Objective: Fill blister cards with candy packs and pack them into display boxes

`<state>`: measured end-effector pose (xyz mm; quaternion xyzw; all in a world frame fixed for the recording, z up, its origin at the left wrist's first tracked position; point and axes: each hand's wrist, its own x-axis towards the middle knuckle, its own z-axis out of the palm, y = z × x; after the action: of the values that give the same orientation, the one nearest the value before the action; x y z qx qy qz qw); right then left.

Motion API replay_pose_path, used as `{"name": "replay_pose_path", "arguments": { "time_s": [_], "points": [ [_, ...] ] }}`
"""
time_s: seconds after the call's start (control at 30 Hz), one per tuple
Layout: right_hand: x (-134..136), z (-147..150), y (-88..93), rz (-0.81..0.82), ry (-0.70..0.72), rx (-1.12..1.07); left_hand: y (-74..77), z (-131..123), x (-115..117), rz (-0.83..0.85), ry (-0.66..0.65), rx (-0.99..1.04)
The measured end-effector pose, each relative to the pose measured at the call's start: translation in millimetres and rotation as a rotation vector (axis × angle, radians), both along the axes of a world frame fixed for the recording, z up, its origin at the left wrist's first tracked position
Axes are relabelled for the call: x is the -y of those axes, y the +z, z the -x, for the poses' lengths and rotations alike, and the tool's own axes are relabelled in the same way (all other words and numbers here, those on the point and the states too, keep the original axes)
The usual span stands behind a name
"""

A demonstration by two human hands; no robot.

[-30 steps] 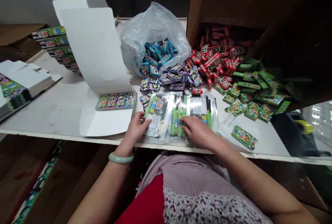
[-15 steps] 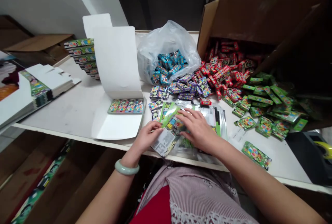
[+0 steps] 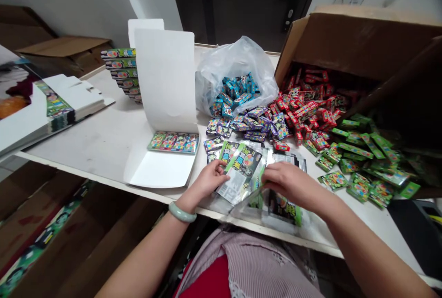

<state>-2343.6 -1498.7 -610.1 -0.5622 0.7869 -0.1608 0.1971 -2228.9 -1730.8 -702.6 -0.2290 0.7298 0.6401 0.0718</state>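
"What are those flat things right of the open carton?"

"Printed pouches, thin and glossy, black and green with clear film margins. They overlap in a loose spread on the smooth white table."

"And the carton itself?"

"Stiff white card, its tall panel upright behind a tight row of small patterned boxes. Behind and to its right, a crinkled, translucent bag gapes around blue boxes (hard-edged little blocks, all of them). Farther right of the carton come heaps of purple boxes, red boxes and green boxes; the red ones run back into a brown cardboard box."

"How does the left hand sit?"

"Just right of the carton's front flap, the wrist ringed by a smooth pale bangle. Its thumb lies over a pouch's edge, with the fingers bent against it: a light pinch."

"The right hand?"

"Farther right of the carton, knuckles up, fingers curled down and closed on the raised film edge of another pouch. Its fingertips are partly hidden."
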Motion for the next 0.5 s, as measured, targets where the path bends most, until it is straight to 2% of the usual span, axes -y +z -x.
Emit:
{"name": "replay_pose_path", "arguments": {
  "time_s": [0.07,0.13,0.23,0.33,0.4,0.5],
  "points": [
    [-23.8,9.3,8.6,0.032,-0.091,0.098,-1.7,3.5,1.0,0.003,0.019,0.005],
    [-46.0,17.2,9.1,0.059,-0.219,0.164,-1.2,5.1,2.2,0.007,0.034,0.009],
    [-71.2,26.0,-2.7,0.155,-0.463,0.226,1.8,5.1,3.8,0.007,0.041,0.015],
    [-79.9,31.2,-16.2,0.302,-0.668,0.306,4.4,6.5,5.4,-0.005,0.038,0.016],
    [-73.0,33.9,-19.6,0.331,-0.646,0.389,5.5,9.4,7.1,-0.027,0.026,0.012],
    [-42.5,39.6,-16.0,0.282,-0.44,0.373,9.9,15.2,9.5,-0.089,-0.013,0.008]
  ]
}}
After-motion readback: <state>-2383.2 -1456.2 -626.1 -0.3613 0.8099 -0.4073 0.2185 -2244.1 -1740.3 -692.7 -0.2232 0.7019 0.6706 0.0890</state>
